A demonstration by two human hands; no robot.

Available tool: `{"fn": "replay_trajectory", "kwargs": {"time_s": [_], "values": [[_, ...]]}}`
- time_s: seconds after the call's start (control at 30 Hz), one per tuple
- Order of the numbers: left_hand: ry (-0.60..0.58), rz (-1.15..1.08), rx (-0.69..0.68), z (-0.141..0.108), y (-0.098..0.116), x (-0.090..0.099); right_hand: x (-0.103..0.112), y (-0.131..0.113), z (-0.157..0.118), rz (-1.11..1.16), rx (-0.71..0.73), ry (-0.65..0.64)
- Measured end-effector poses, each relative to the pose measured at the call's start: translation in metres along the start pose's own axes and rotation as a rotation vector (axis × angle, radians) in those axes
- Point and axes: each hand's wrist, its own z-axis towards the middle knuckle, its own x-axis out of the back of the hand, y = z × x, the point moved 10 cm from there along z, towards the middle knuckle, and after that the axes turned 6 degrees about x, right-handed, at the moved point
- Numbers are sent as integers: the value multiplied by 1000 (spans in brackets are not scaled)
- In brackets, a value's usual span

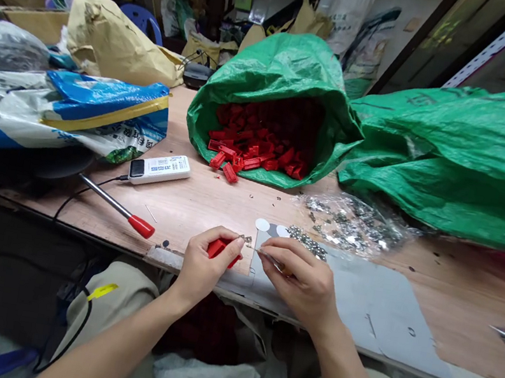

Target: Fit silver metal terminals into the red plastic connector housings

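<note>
Seeing a blue-and-white sack [106, 106] slumping at the left end of the table [204, 203]; finding a red-handled rod [141, 226] lying near the front edge, with a white device [161, 170] just behind. Grasping a red part [217, 248] in the grip of the left hand [200, 264], just above the front edge, with a small metal piece [247, 238] showing at the fingertips. Noting a green bag [293, 63] gaping toward that edge, spilling red parts [254, 150]. Pinching a thin-tipped tool [276, 261] in the grip of the right hand [307, 282], pointing it at the metal piece; not telling whether touching. Rightward, noting metal pieces [308, 243] lying beside a clear bag [355, 227], then a second green bag [471, 154] sprawling toward the right end.
</note>
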Motion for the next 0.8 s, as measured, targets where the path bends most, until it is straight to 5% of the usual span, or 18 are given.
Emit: {"fn": "replay_trajectory", "kwargs": {"time_s": [0.27,0.5,0.8], "values": [[10,58,-89,-5,7,2,6,-15,-5,-247,113,20],[106,203,-468,-25,43,7,11,-26,-10,-292,190,31],[116,256,-590,-37,56,7,13,-32,-13,-291,199,57]]}}
